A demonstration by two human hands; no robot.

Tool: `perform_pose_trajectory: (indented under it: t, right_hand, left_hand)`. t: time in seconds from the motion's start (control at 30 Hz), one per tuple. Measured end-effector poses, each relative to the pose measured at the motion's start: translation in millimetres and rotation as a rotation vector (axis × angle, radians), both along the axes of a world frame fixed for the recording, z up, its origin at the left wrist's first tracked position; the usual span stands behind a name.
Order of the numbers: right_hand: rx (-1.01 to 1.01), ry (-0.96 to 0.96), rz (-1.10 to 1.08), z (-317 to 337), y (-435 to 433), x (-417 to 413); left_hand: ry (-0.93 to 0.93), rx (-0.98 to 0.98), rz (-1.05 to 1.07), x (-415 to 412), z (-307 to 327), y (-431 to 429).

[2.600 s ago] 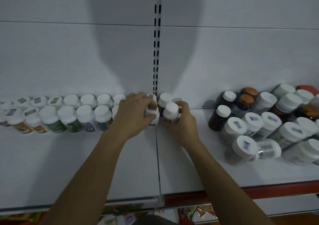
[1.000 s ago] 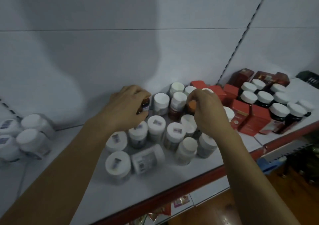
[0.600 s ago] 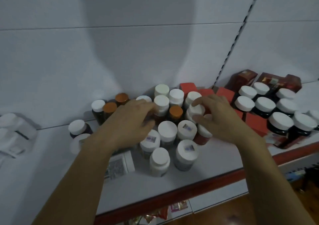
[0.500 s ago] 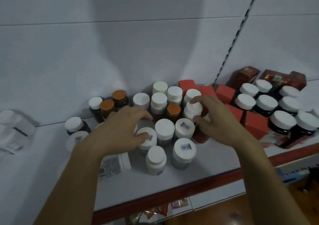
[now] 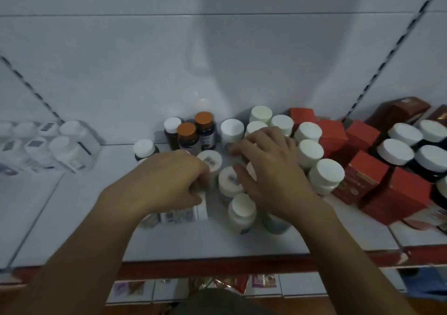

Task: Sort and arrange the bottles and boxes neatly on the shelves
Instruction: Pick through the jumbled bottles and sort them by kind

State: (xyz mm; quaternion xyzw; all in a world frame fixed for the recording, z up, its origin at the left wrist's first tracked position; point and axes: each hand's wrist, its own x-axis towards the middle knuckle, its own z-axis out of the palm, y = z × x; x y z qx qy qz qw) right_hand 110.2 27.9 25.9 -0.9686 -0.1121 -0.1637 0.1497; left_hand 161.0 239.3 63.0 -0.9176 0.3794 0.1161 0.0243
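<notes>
Bottles with white caps (image 5: pixel 326 173) are gathered in a loose cluster in the middle of the frame, on the white shelf (image 5: pixel 72 218), whose red front edge (image 5: pixel 217 265) is seen along the bottom. A lying bottle (image 5: pixel 180 215) is found at the lower left of the cluster, on its side with the printed label turned up. The left hand (image 5: pixel 167 181) is placed over it: the fingers are curled down behind it and the thumb is laid on its near side, close to the cap, so that it is held. The right hand (image 5: pixel 273 177) is spread over the caps in the centre of the cluster, its fingers (image 5: pixel 242 145) wide apart and only a little bent. What is under the palm is hidden, and nothing is seen pinched. Just behind the left hand, two orange-capped bottles (image 5: pixel 186 132) are standing upright against the back panel (image 5: pixel 121 61). Red boxes (image 5: pixel 399 193) are packed closely at the right of the cluster, just beside the nearest bottles. Dark jars with white lids (image 5: pixel 395 151) are seen further right, with dark red boxes (image 5: pixel 399 108) behind them. At the far left, blurred, a group of white bottles (image 5: pixel 70 150) is standing well apart from the cluster.
</notes>
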Motion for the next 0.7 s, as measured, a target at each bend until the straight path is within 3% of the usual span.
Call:
perform_pose_trajectory:
  t: [0.2,0.33,0.43,0.57,0.63,0.7]
  right_hand:
    - [-0.064,0.138,0.143,4.4,27.7,36.2]
    - [0.033,0.269,0.185,5.9,26.5,52.2]
    - [0.118,0.216,0.177,10.2,19.1,49.7]
    - [0.227,0.182,0.119,21.4,6.8,39.0]
    - [0.247,0.185,0.09,25.3,1.5,33.2]
    - [0.248,0.202,0.094,28.3,-4.4,24.8]
  left_hand:
    - [-0.049,0.162,0.017,-12.8,-28.7,3.3]
    - [-0.098,0.176,-0.031,-20.7,-46.0,-0.3]
    - [-0.118,-0.017,0.033,-20.8,-30.5,12.1]
    - [0.092,-0.463,0.259,-22.5,-10.8,28.0]
    - [0.193,-0.514,0.295,-26.6,-16.1,24.6]
    - [0.179,-0.429,0.241,-28.8,-32.7,20.7]
